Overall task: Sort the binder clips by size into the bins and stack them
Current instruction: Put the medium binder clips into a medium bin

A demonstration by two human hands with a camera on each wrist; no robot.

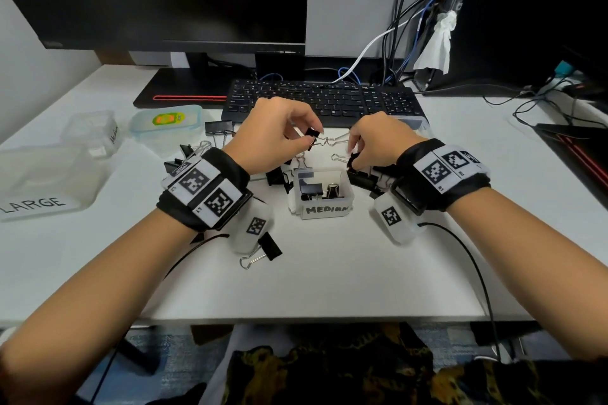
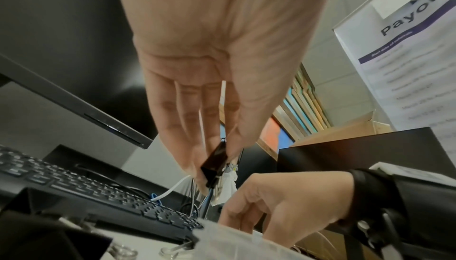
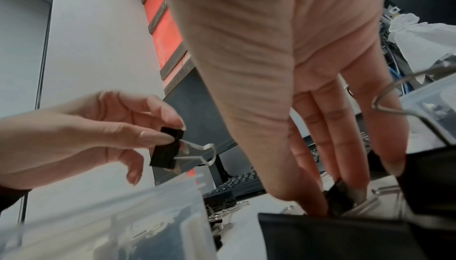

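My left hand point(image 1: 311, 139) pinches a small black binder clip point(image 1: 312, 133) between thumb and forefinger, held in the air above the desk; the left wrist view shows this clip point(image 2: 216, 158) at the fingertips. My right hand point(image 1: 353, 159) reaches down just behind the bin labelled MEDIUM point(image 1: 297, 204), and its fingertips pinch another small black clip point(image 3: 339, 198) lying among bigger clips. The MEDIUM bin holds a few black clips. Loose clips point(image 1: 187, 154) lie under my left wrist, and one point(image 1: 263, 250) lies nearer the front edge.
A clear bin labelled LARGE point(image 1: 42, 181) stands at the far left, with a smaller clear bin point(image 1: 95, 131) and a lid point(image 1: 166, 120) behind it. A black keyboard point(image 1: 322, 100) and a monitor stand behind the hands. Cables trail at the right.
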